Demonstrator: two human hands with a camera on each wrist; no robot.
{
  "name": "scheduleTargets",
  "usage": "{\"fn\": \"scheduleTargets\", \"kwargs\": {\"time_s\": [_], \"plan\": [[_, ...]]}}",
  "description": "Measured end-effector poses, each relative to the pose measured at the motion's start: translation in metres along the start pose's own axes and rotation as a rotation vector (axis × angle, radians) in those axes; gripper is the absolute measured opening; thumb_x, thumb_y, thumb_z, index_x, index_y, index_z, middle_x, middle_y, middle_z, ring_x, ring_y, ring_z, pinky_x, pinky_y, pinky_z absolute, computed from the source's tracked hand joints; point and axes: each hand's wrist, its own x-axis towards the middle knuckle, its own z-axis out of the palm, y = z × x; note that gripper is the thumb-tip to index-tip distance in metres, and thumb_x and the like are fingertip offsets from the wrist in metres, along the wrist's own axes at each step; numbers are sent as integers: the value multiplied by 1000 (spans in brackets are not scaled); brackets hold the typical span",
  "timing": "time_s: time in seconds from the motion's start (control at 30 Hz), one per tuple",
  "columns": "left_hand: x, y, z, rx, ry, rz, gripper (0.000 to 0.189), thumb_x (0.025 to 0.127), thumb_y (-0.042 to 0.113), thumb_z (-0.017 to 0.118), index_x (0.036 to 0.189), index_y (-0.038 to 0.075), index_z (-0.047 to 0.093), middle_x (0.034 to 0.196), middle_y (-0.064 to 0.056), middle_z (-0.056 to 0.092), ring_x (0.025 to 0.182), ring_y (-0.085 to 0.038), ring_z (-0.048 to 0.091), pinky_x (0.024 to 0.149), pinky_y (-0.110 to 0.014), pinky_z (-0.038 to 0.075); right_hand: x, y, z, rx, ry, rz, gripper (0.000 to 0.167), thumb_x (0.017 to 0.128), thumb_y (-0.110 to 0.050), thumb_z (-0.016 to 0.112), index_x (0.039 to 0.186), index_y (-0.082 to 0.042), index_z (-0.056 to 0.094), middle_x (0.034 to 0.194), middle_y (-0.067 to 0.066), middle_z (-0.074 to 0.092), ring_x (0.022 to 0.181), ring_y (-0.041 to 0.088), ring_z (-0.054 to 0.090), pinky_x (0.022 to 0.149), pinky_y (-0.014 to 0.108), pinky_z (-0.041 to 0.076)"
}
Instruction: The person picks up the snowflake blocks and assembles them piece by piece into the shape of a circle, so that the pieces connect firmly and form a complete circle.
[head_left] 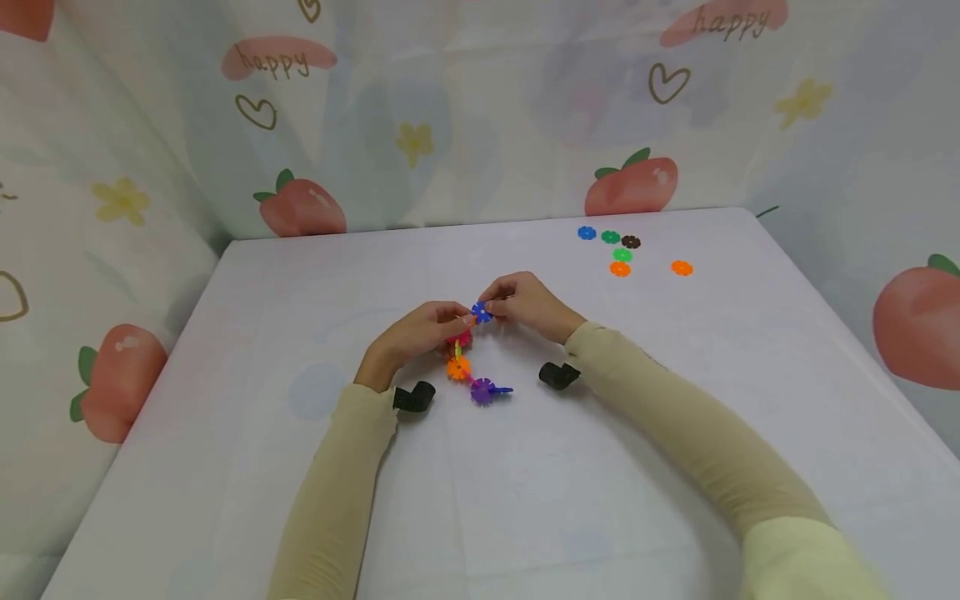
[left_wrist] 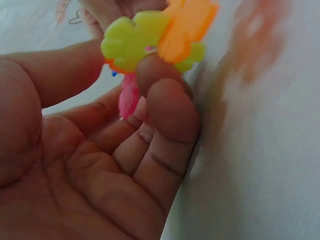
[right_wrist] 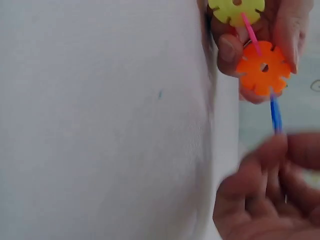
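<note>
Right fingers (right_wrist: 261, 159) hold the blue disc (right_wrist: 276, 115) between them.

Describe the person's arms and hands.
The left hand and right hand are ungloved. The left sleeve and right sleeve are long and beige; the right one meets paler, yellowish cloth. A black angled piece shows beside each cuff.

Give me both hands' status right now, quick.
Left hand: closed, holding the disc chain.
Right hand: closed, pinching a blue disc against the chain.
</note>
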Motion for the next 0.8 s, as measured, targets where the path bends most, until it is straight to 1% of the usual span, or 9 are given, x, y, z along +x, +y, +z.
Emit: {"fn": "scheduleTargets", "kwargs": {"time_s": [0.13,0.2,0.3,0.37,0.47,0.57,0.67,0.8], "plan": [[2,-1,2,0,-15,-17,36,112,25,59,139,3,65,99,-10,68,82,-22,57,77,-29,51,3,4,-6,79,70,40,24,107,-5,60,123,9,70,103,16,68,85,23,60,76,26,54],[2,-1,2,8,-8,-7,36,112,26,59,139,3,65,100,-10,68,82,-22,58,77,-29,51,1,4,-7,125,66,65,24,107,-8,62,123,8,70,102,16,71,86,23,62,78,26,55],[1,0,1,10,12,7,36,112,27,59,138,2,64,101,-10,66,81,-23,58,76,-30,52,-2,2,-3,157,25,80,22,106,-10,66,119,7,70,101,16,73,88,23,66,81,28,56],[1,1,1,16,22,2,35,112,26,59,138,3,64,102,-11,66,82,-23,58,77,-30,53,-4,0,0,162,1,75,21,105,-10,66,117,7,69,99,17,74,87,23,66,79,28,56],[1,1,1,10,22,-11,35,112,26,59,138,3,63,103,-10,66,83,-23,59,78,-29,53,-6,1,2,166,-14,60,20,105,-9,66,118,6,68,99,19,74,86,24,66,78,29,56],[2,-1,1,1,16,-17,36,112,27,59,139,2,63,103,-10,66,83,-23,59,79,-30,53,-7,5,2,168,-13,46,23,105,-9,66,122,5,68,99,20,75,85,25,66,77,29,56],[1,-1,0,3,16,-7,37,112,28,59,139,2,63,102,-11,66,83,-23,59,78,-30,53,-9,8,3,175,-2,22,26,104,-7,66,127,4,69,100,20,76,85,26,66,77,29,56],[-1,0,0,1,24,1,37,112,28,59,138,2,64,102,-11,66,81,-23,58,77,-30,53,-11,10,5,173,11,-22,26,104,-6,67,127,6,70,101,21,77,85,28,68,76,29,56]]}}
